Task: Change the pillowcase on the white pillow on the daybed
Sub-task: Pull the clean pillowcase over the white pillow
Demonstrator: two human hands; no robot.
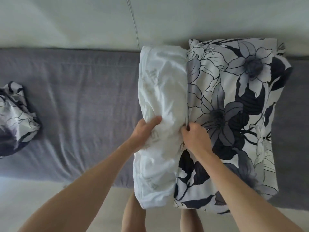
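Legs of the person stand at the bottom edge of the view, bare, close against the front of the daybed, on a pale floor. Two bare forearms reach up and forward from the lower corners toward the middle of the mattress.

The left hand grasps the white pillow, its thumb lying over the top of the fabric and its fingers hidden in the bunched folds at the pillow's left side. The right hand is curled and pinches the open edge of the floral pillowcase, right at the seam where the patterned cloth meets the bare white cloth; the fingertips are tucked in and partly hidden.

The white pillow lies across the grey mattress, front to back, with its near end hanging over the daybed's front edge. Its left part is bare and wrinkled, and its right part is inside the floral pillowcase, which is white with large grey and navy flowers. The case covers the pillow from the seam out to the right.

Well apart, at the left edge of the view, a second floral cloth lies crumpled on the mattress. Beyond the daybed rises a pale wall, with a thin cable running down it.
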